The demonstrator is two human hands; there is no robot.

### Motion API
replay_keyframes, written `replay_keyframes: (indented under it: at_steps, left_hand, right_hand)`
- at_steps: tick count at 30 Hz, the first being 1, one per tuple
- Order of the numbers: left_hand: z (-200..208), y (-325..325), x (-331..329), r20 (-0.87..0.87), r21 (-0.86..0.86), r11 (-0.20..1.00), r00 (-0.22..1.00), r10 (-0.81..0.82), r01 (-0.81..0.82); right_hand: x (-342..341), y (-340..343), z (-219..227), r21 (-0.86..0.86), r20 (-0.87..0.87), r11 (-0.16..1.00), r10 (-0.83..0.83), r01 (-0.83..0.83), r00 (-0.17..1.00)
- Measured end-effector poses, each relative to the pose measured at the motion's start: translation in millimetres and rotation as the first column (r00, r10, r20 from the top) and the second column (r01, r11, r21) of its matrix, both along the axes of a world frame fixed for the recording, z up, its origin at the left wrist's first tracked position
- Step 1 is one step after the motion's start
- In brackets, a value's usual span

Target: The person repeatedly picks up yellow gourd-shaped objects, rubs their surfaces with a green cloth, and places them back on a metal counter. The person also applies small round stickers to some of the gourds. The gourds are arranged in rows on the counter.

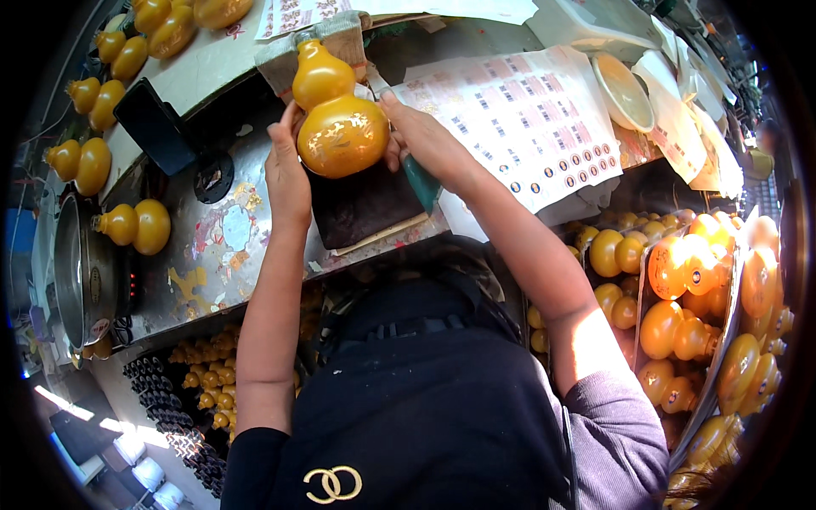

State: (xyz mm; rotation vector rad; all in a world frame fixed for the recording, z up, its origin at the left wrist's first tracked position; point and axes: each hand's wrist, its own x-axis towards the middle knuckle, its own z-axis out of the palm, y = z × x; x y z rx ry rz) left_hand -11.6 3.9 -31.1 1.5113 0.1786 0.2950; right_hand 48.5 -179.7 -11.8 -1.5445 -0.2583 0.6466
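A glossy yellow-orange gourd [344, 132] with gold markings on its belly stands between my two hands, its narrow top pointing away from me. My left hand [289, 166] is wrapped along its left side, fingers partly hidden behind it. On the other side my right hand [421, 140] grips the gourd's right edge, thumb up and fingertips curled under. Behind its neck lies a folded greyish cloth [276, 64]. Below the gourd is a dark pad [365, 208], with a teal piece [421, 183] at its right edge beneath my right hand.
Printed sticker sheets [527, 127] cover the bench on the right, near a pale bowl [625, 93]. A phone [153, 127] stands to the left. Further left are more gourds [136, 225] and a metal pan [85, 272]. Boxes of gourds [671, 331] sit at lower right.
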Motion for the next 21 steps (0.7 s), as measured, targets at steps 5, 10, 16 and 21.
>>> replay_keyframes:
  at_steps: [5,10,16,21]
  left_hand:
    - [-3,-5,-5,0.040,0.054,0.994,0.994,-0.100,0.098]
    - [2,0,-7,-0.031,0.030,0.993,0.993,-0.114,0.115]
    - [13,-5,-2,-0.064,-0.042,0.998,0.997,-0.053,0.051]
    - [20,-11,0,-0.069,-0.113,0.991,0.995,-0.073,0.065]
  right_hand:
    - [-3,2,-4,0.055,0.080,0.998,0.018,-0.023,0.997]
    - [0,-1,0,0.036,0.012,0.997,0.061,-0.061,0.998]
    - [6,3,14,-0.111,-0.007,0.987,0.116,-0.116,0.993]
    - [5,7,16,-0.081,-0.008,0.991,0.109,-0.109,0.994]
